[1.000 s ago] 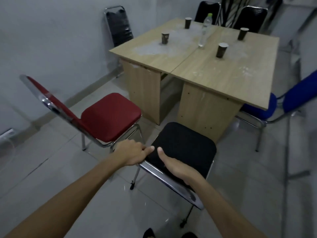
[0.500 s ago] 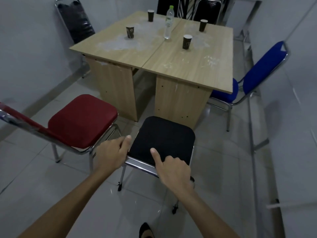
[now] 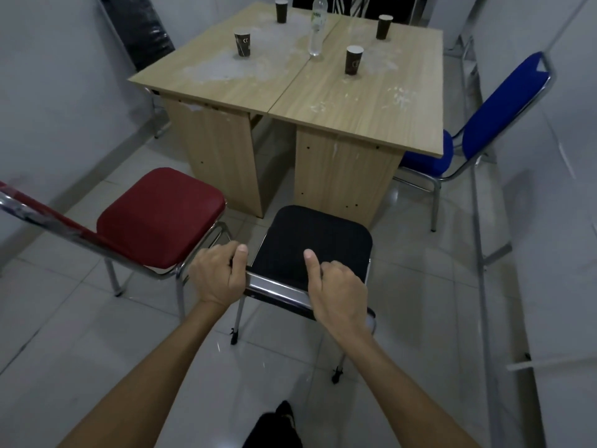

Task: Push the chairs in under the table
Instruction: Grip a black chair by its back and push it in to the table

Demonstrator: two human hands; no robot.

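Observation:
A black chair (image 3: 318, 240) with a chrome frame stands in front of me, its seat facing the wooden table (image 3: 355, 101). My left hand (image 3: 219, 274) grips the left end of its chrome backrest bar. My right hand (image 3: 337, 286) grips the right part of the same bar, thumb pointing forward. The seat's front edge lies just short of the table's right pedestal. A red chair (image 3: 161, 215) stands to the left, angled, out from the table. A blue chair (image 3: 484, 124) is at the table's right side, its seat partly under the top.
Several dark paper cups (image 3: 353, 59) and a clear bottle (image 3: 316, 30) stand on the table. Black chairs (image 3: 139, 27) are by the left wall and behind the table. White walls close in left and right. A metal frame (image 3: 478, 202) leans against the right wall.
The black chair has moved toward the table with both hands on its backrest. My view has swung left, bringing the table to the centre.

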